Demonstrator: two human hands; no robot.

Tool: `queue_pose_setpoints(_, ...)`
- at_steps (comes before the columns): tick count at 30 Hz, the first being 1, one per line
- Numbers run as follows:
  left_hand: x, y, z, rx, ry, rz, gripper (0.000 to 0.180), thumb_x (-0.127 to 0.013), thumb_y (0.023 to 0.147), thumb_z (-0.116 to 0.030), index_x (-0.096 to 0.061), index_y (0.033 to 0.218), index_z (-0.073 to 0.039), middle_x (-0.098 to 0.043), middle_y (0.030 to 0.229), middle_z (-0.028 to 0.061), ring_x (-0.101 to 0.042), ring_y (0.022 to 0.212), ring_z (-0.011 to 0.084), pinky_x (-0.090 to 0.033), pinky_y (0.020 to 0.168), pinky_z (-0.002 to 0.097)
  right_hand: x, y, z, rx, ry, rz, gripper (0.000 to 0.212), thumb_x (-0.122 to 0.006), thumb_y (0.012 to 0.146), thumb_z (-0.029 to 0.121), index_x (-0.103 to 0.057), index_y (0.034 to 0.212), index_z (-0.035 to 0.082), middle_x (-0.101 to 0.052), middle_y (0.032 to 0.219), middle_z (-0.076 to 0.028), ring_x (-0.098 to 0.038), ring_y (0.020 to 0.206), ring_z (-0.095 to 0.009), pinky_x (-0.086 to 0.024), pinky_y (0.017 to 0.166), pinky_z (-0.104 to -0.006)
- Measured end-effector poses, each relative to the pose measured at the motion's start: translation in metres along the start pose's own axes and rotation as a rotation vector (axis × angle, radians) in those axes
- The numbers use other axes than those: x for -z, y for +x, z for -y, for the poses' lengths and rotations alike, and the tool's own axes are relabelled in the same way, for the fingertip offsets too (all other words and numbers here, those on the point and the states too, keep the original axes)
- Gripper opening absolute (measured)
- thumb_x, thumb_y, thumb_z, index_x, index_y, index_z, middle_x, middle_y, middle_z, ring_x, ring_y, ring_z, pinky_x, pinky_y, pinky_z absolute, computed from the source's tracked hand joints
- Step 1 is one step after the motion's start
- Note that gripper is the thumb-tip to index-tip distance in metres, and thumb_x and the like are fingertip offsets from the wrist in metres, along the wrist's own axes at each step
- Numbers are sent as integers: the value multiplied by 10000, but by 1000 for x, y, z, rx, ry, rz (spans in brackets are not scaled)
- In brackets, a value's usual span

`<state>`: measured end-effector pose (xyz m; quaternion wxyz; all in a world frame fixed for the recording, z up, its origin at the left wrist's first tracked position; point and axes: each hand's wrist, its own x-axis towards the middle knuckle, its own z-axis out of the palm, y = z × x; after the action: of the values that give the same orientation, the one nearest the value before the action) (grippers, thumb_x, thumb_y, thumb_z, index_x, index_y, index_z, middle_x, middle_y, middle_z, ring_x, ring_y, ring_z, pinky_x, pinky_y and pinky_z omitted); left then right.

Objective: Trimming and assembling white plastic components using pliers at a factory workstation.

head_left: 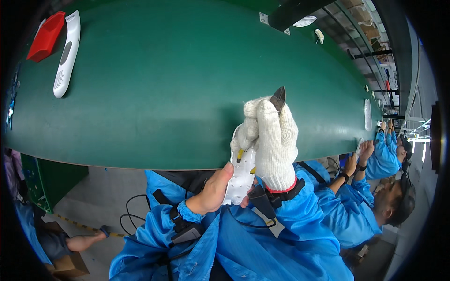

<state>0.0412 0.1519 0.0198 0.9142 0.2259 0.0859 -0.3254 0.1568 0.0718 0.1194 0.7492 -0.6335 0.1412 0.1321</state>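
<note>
My bare left hand (pixel 214 191) grips a white plastic shell (pixel 239 181) by its near end, thumb along its left edge. The shell is long and hollow, with small fittings inside, and it stands tilted at the table's front edge. On my right hand (pixel 273 145) is a white knitted glove with a red cuff. Its fingers are closed around what looks like a pair of nippers (pixel 279 98); a dark pointed metal tip sticks out beyond the fingers, and yellow handle parts show below. The gloved fingers cover the shell's far end and most of the tool.
The green table (pixel 154 89) stretches before me. At its far left lie a white elongated cover (pixel 67 56) and a red tray (pixel 46 37). A black post (pixel 295 14) stands at the far edge. Co-workers in blue (pixel 351 206) sit close on my right.
</note>
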Motion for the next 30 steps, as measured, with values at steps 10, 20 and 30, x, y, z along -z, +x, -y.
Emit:
queue_pose_setpoints(10,4,6,16,-46,-49,-63,573,-257,1109,-418,-379,1500,-18,-551,1429,133,-552,1301,237,-385,1147,363,-12,-3,-2,131,-220,-97,268,-545,1042,269,-589,1038,5,-507,648,-46,-490,509,-150,-452,488,-324)
queue_pose_setpoints(20,-8,14,11,-66,-102,81,673,-245,1075,-565,-538,1276,7,-652,980,91,-647,818,165,-544,742,309,25,7,9,100,-144,-25,320,-546,1035,304,-572,1021,-15,-505,662,-46,-515,521,-164,-480,469,-343)
queue_pose_setpoints(30,-14,10,9,-72,4,-25,680,-217,1082,-548,-549,1260,18,-639,987,88,-639,809,157,-550,718,309,23,5,2,129,-136,-44,305,-573,1033,298,-571,1028,-7,-507,649,-45,-517,513,-167,-492,475,-340)
